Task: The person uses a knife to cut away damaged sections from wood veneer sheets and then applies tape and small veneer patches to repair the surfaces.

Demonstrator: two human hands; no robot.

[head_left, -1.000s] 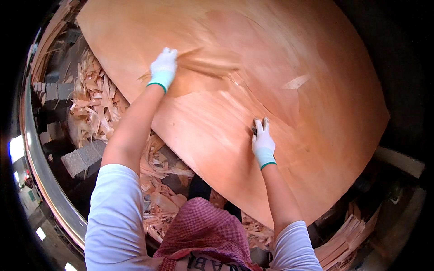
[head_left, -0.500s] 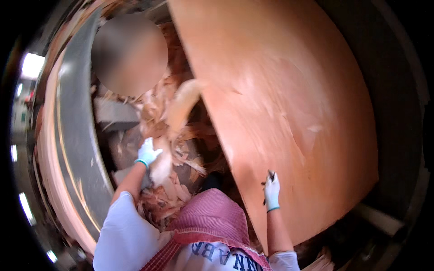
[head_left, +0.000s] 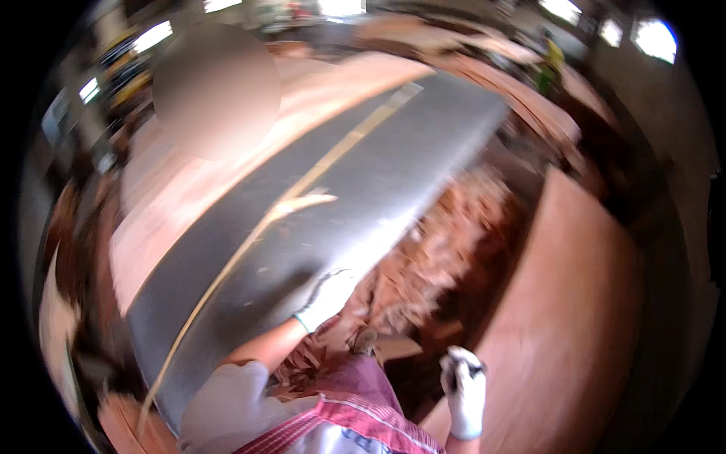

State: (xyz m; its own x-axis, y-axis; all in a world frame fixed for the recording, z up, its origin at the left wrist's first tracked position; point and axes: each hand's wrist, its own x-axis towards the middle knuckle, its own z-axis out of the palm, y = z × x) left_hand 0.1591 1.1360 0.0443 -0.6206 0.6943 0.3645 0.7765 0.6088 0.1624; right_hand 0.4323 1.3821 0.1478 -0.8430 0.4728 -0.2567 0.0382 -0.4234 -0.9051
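My left hand [head_left: 329,296], in a white glove, is at the near edge of a long dark grey tabletop [head_left: 363,181]. Motion smears its fingers, and I see nothing plainly held. A small dark tool [head_left: 475,368] is in the closed fist of my right hand [head_left: 463,390], also gloved in white; its exact kind does not show. That hand is beside the left edge of a large reddish-brown wood veneer sheet [head_left: 571,310]. Between the two surfaces lies a heap of torn veneer scraps [head_left: 431,257].
A long narrow yellowish strip [head_left: 242,246] runs along the tabletop, with a pale veneer scrap [head_left: 302,203] by it. Beyond lies more veneer [head_left: 174,200]. A person in yellow-green [head_left: 554,57] is far off at the right. My shoe [head_left: 364,342] is among the scraps.
My view has swung left toward the grey tabletop. My left hand has gone from the scraps to the tabletop edge. The right has come off the middle of the veneer, still holding the dark tool.
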